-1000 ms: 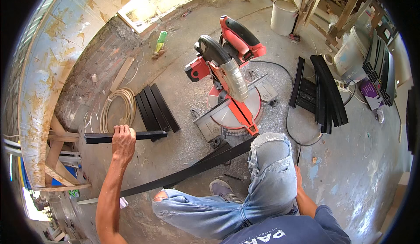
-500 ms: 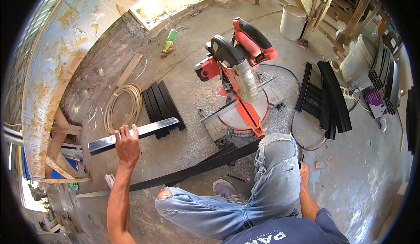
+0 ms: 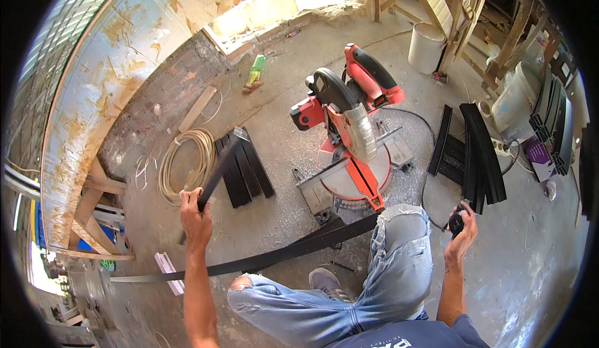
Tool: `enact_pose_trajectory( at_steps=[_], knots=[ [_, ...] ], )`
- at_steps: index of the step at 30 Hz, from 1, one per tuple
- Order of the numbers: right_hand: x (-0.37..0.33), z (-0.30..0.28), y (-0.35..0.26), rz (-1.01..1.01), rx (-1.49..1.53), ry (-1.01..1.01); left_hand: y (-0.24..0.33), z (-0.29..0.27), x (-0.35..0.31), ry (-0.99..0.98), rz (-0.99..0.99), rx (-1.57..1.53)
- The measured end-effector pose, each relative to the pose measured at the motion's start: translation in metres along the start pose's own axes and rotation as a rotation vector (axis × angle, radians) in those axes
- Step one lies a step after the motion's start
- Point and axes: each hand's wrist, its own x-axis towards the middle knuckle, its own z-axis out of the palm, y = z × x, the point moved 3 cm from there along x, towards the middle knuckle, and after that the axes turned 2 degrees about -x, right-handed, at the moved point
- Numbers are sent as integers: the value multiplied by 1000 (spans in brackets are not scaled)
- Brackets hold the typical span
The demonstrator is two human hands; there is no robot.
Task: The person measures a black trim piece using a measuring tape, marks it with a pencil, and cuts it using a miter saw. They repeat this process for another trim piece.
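Observation:
My left hand (image 3: 196, 217) grips a short black metal profile (image 3: 219, 168). It is tilted, its far end shining in front of several black profiles (image 3: 252, 172) lying side by side on the floor. In my right hand (image 3: 461, 239), off the right side of my knee, is a compact black tape measure (image 3: 457, 224), partly covered by my fingers. A red and black miter saw (image 3: 349, 123) stands on the floor between my hands. One long dark profile (image 3: 281, 248) stretches from the left to my raised knee, in front of the saw.
Coiled beige cable (image 3: 167, 167) lies beyond my left hand. More black profiles (image 3: 477, 161) are stacked right of the saw, near its cord (image 3: 430, 130). A green bottle (image 3: 256, 67), a white bucket (image 3: 427, 48) and wooden frames (image 3: 462, 17) stand farther back. A pale channel piece (image 3: 168, 272) lies at left.
My left hand has turned the short profile from nearly flat to tilted, end toward the far side. My right hand has risen from beside my leg, bringing the tape measure into view.

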Motion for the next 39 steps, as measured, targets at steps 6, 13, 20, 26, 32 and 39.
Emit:
enact_pose_trajectory(
  at_steps=[6,13,20,26,32,39],
  knots=[
    [-38,142,-146,-616,-165,-863,75,8,7,140,-436,-1122],
    [-110,280,-156,-1103,-372,-1431,151,33,1,71,-448,-1806],
    [-105,295,-121,-1035,-344,-1469,148,53,-4,32,-547,-1606],
    [-72,289,-101,-954,-574,-1498,121,43,-1,104,-654,-1521],
    [-18,269,-86,-706,-944,-1663,53,3,-9,578,-778,-1593],
    [-30,274,-95,-642,-752,-1639,54,12,-14,820,-759,-1799]
  ],
)
